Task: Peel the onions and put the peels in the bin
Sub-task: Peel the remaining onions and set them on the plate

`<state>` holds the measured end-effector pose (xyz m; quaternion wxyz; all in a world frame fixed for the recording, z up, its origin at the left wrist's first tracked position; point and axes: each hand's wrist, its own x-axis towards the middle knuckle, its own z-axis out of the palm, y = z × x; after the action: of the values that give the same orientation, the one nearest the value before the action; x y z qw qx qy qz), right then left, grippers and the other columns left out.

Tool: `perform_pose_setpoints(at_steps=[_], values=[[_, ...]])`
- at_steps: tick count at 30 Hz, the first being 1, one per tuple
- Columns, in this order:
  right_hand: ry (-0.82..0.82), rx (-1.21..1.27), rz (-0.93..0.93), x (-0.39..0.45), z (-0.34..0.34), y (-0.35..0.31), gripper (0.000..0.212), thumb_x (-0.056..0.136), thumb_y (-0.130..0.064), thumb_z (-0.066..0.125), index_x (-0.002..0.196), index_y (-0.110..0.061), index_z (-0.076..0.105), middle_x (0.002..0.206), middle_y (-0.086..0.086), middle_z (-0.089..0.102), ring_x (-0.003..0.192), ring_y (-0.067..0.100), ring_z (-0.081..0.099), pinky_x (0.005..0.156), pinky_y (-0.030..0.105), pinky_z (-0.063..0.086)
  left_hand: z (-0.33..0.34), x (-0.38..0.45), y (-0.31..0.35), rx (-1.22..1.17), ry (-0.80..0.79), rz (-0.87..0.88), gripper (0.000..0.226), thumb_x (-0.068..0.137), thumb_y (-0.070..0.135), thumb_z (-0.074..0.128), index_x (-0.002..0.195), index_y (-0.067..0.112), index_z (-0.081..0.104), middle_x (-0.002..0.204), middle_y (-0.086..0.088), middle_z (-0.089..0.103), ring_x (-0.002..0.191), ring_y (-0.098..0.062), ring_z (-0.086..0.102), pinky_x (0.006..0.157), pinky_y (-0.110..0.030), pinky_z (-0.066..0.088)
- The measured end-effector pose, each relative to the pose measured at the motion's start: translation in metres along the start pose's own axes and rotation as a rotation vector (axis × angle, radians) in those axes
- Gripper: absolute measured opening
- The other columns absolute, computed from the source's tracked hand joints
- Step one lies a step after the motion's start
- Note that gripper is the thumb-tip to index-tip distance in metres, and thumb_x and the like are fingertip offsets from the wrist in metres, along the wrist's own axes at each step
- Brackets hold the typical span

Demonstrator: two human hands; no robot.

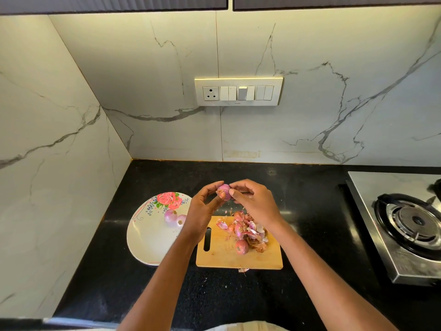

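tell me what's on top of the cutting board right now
On the cutting board lie a heap of onion peels and one unpeeled onion. The right hand and its forearm cover the board's far right corner, so anything there is hidden.

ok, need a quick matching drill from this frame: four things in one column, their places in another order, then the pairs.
Things:
1. onion being peeled
2. two peeled onions
3. pile of peels
4. gas burner

Places:
A. on the floral plate
B. on the wooden cutting board
C. held above the counter between the left hand and the right hand
D. at the right edge of the counter

Pairs: 1-C, 2-A, 3-B, 4-D
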<state>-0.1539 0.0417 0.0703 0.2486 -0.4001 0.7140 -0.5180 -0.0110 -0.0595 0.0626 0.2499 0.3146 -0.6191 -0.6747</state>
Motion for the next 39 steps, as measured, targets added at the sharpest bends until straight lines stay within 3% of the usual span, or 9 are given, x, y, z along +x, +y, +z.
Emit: perform_pose_setpoints(at_steps=[6, 15, 20, 25, 29, 34, 36, 39], values=[[0.050, 0.047, 0.007, -0.002, -0.001, 0.002, 0.016, 0.089, -0.026, 0.077, 0.104, -0.020, 0.078, 0.096, -0.009, 0.076, 0.088, 0.007, 0.074, 0.084, 0.035, 0.063, 0.002, 0.002, 0.002, 0.051, -0.013, 0.022, 0.034, 0.093, 0.026, 0.071, 0.126, 0.028, 0.066, 0.123, 0.008, 0.070, 0.116, -0.009, 0.065, 0.099, -0.031, 0.054], [0.051, 0.027, 0.002, -0.006, 0.001, 0.005, 0.015, 0.089, -0.029, 0.077, 0.102, -0.023, 0.079, 0.092, -0.011, 0.077, 0.089, 0.009, 0.074, 0.083, 0.040, 0.063, 0.002, 0.000, -0.001, 0.028, 0.005, -0.021, 0.034, 0.092, 0.027, 0.071, 0.126, 0.029, 0.066, 0.124, 0.007, 0.070, 0.119, -0.015, 0.065, 0.106, -0.042, 0.051], [0.108, 0.051, 0.004, -0.008, 0.002, 0.006, 0.011, 0.091, -0.018, 0.075, 0.102, -0.016, 0.077, 0.092, -0.006, 0.076, 0.087, 0.009, 0.074, 0.082, 0.040, 0.063, 0.002, -0.003, 0.003, -0.056, -0.019, -0.033, 0.044, 0.081, 0.034, 0.073, 0.124, 0.028, 0.066, 0.126, 0.001, 0.070, 0.122, -0.020, 0.064, 0.109, -0.045, 0.049], [0.056, 0.118, 0.032, -0.006, 0.002, 0.004, 0.015, 0.095, -0.017, 0.071, 0.109, -0.017, 0.075, 0.099, -0.005, 0.076, 0.091, 0.010, 0.075, 0.086, 0.038, 0.062, -0.002, -0.001, 0.002, -0.021, -0.009, -0.020, 0.046, 0.083, 0.034, 0.074, 0.127, 0.027, 0.066, 0.126, 0.003, 0.070, 0.122, -0.019, 0.064, 0.109, -0.048, 0.049], [0.028, 0.116, 0.015, -0.006, 0.002, 0.000, 0.022, 0.090, -0.033, 0.076, 0.109, -0.021, 0.075, 0.101, -0.011, 0.076, 0.098, 0.007, 0.073, 0.087, 0.034, 0.062, -0.002, 0.001, 0.001, 0.016, 0.002, 0.011, 0.041, 0.088, 0.031, 0.072, 0.128, 0.025, 0.066, 0.125, 0.005, 0.070, 0.120, -0.015, 0.064, 0.106, -0.043, 0.052], [0.106, 0.115, 0.008, -0.008, 0.001, 0.002, 0.013, 0.088, -0.021, 0.079, 0.102, -0.020, 0.077, 0.094, -0.007, 0.076, 0.091, 0.011, 0.074, 0.081, 0.038, 0.063, 0.001, 0.001, -0.002, 0.051, 0.001, 0.020, 0.035, 0.092, 0.025, 0.071, 0.127, 0.026, 0.066, 0.124, 0.007, 0.070, 0.117, -0.012, 0.065, 0.102, -0.035, 0.054], [0.114, 0.095, -0.001, -0.006, 0.001, 0.000, 0.013, 0.088, -0.017, 0.078, 0.101, -0.018, 0.076, 0.092, -0.008, 0.076, 0.089, 0.009, 0.073, 0.080, 0.034, 0.063, 0.000, 0.001, -0.002, 0.059, 0.010, 0.019, 0.035, 0.092, 0.024, 0.072, 0.127, 0.026, 0.066, 0.123, 0.007, 0.070, 0.116, -0.011, 0.065, 0.101, -0.033, 0.054], [0.113, -0.008, -0.029, -0.005, 0.002, -0.004, 0.018, 0.088, -0.017, 0.078, 0.104, -0.022, 0.071, 0.093, -0.012, 0.075, 0.088, 0.000, 0.071, 0.079, 0.017, 0.058, -0.001, 0.001, -0.002, 0.063, 0.022, 0.021, 0.036, 0.092, 0.022, 0.072, 0.126, 0.025, 0.066, 0.123, 0.006, 0.070, 0.115, -0.010, 0.065, 0.097, -0.026, 0.054]])
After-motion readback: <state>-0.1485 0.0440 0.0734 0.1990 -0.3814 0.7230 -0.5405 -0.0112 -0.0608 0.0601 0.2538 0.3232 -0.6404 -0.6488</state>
